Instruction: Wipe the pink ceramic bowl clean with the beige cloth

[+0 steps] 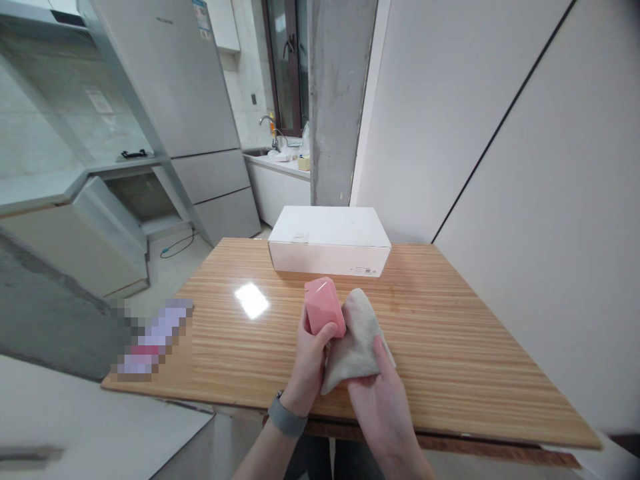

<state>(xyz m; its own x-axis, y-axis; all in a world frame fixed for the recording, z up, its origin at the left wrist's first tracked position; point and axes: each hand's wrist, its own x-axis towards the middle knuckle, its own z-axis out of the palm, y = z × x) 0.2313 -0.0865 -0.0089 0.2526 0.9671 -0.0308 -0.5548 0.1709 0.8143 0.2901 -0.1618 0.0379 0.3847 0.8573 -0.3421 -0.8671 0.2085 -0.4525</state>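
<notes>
My left hand [311, 353], with a grey watch band on its wrist, is closed around a glossy pink faceted object [324, 305] whose exact kind I cannot make out. The thumb presses on its near side. Beside it, my right hand [383, 393] grips a folded grey cloth [356, 340], thumb on top and fingers underneath. The cloth's left edge touches or nearly touches the pink object's right side. Both things are held above the near middle of the wooden table [450, 353].
A closed white box [327, 257] stands at the table's far edge. A blurred-out lilac item [160, 337] lies at the left edge. A white wall borders the table on the right. Behind are a fridge [200, 107] and a sink counter [280, 183].
</notes>
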